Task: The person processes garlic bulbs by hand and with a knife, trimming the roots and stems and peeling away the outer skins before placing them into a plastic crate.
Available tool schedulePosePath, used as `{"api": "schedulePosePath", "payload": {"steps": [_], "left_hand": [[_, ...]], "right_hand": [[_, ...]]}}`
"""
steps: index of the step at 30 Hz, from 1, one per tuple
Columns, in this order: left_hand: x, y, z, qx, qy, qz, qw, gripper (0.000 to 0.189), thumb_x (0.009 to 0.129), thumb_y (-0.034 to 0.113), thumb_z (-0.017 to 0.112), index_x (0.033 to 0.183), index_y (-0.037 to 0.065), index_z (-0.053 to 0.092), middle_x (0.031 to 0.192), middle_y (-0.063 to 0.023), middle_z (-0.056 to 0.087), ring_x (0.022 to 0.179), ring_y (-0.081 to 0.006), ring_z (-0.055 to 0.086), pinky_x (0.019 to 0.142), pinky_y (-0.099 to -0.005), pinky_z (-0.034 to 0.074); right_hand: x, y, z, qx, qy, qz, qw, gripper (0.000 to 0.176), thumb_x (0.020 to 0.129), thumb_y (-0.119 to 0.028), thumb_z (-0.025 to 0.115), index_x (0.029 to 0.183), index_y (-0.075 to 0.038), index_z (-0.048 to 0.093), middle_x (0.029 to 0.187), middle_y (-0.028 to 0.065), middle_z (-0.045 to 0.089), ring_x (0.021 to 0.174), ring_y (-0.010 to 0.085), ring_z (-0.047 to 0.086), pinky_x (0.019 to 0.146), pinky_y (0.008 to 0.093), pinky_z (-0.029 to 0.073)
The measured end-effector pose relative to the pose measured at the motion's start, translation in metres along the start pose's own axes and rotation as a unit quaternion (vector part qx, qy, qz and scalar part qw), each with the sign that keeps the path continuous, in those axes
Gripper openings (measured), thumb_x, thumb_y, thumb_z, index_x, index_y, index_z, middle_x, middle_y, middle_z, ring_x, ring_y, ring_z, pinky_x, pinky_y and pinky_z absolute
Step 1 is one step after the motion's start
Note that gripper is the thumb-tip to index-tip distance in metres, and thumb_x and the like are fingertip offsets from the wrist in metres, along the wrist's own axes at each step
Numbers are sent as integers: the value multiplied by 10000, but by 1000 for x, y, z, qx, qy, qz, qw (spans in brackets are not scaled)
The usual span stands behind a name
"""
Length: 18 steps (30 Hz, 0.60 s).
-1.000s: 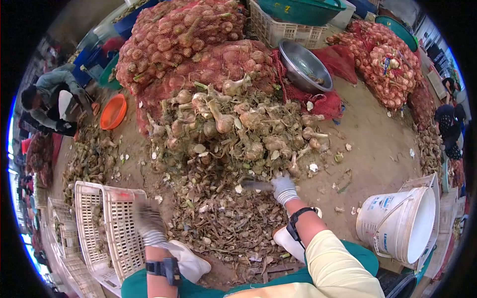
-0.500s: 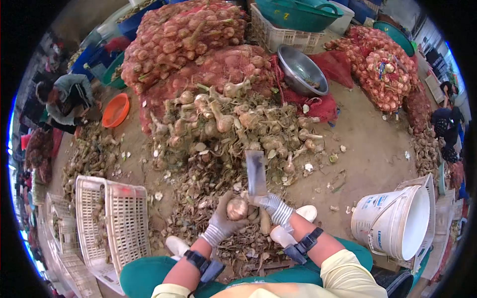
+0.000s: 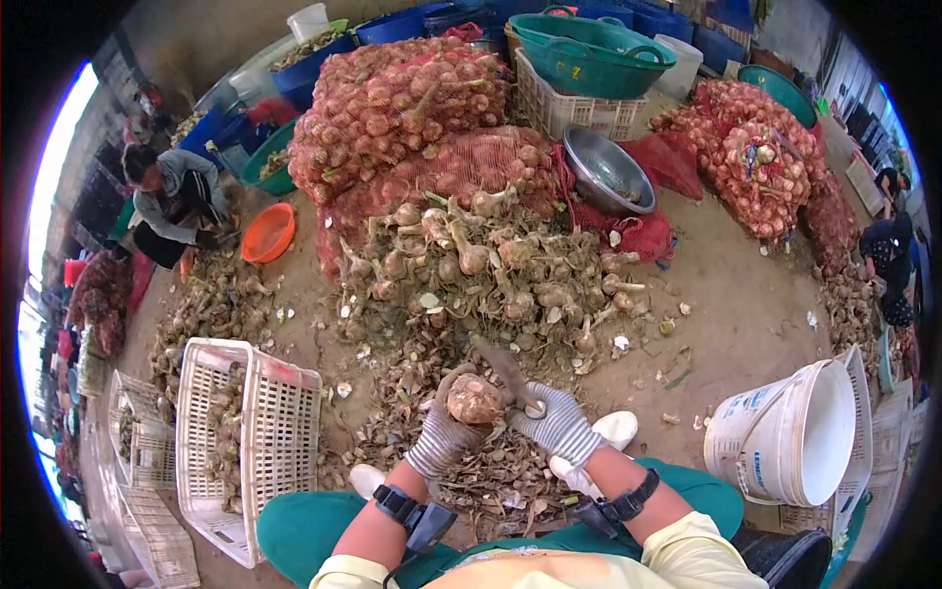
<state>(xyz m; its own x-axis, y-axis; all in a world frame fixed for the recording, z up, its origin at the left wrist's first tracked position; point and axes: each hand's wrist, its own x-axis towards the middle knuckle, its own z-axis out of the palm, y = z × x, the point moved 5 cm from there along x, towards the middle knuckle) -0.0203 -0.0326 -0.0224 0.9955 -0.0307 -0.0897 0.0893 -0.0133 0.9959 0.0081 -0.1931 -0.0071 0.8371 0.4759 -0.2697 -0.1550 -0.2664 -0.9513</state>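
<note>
My left hand (image 3: 444,439), in a grey striped glove, grips a garlic bulb (image 3: 475,399) held up in front of me. My right hand (image 3: 559,424), also gloved, holds a cleaver (image 3: 502,367) whose blade rests against the bulb's right side. Both hands meet above a litter of cut stalks and skins (image 3: 471,461). Just beyond lies a heap of untrimmed garlic (image 3: 491,265) with stems.
A white slatted crate (image 3: 280,412) with some bulbs stands at my left, a white bucket (image 3: 785,432) at my right. Red net sacks (image 3: 402,98) of bulbs, a steel bowl (image 3: 608,169) and a green tub (image 3: 589,49) lie behind. A person (image 3: 177,201) crouches far left by an orange bowl (image 3: 267,233).
A second ago my left hand was down by the crate and my right on the ground. Both came together holding a bulb; the cleaver, upright half a second ago, now lies against it.
</note>
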Motion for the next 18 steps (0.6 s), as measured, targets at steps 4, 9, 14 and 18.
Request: {"api": "schedulePosePath", "payload": {"steps": [4,9,14,18], "left_hand": [[-15,-14,-7,171,-110,-53,978,704,736,290,639,1299,56,286,1230,-116,445,1114,-197,461,970,-316,372],[-37,-70,-5,-201,-146,-203,947,673,886,501,324,1337,5,254,1344,-184,337,1198,-287,392,1029,-361,305],[-44,-52,-5,-146,-37,-137,979,608,911,474,211,1278,8,344,1271,-238,396,1134,-343,447,985,-412,367],[-44,-37,-4,18,-67,-67,995,424,907,374,322,1174,71,450,1176,-109,506,1032,-257,525,870,-428,448]], "right_hand": [[-25,-56,-1,-343,41,-169,923,184,666,-182,627,799,-61,591,700,126,580,635,287,579,585,357,483],[-42,-76,14,-417,38,-261,870,170,603,-166,628,742,-83,578,692,117,565,640,307,575,576,397,471],[-29,-48,11,-413,52,-280,865,170,591,-124,627,749,-83,578,709,131,574,673,321,584,617,413,476],[-20,-19,3,-418,66,-186,887,158,626,-113,616,777,-73,596,718,155,597,696,329,594,624,403,482]]}}
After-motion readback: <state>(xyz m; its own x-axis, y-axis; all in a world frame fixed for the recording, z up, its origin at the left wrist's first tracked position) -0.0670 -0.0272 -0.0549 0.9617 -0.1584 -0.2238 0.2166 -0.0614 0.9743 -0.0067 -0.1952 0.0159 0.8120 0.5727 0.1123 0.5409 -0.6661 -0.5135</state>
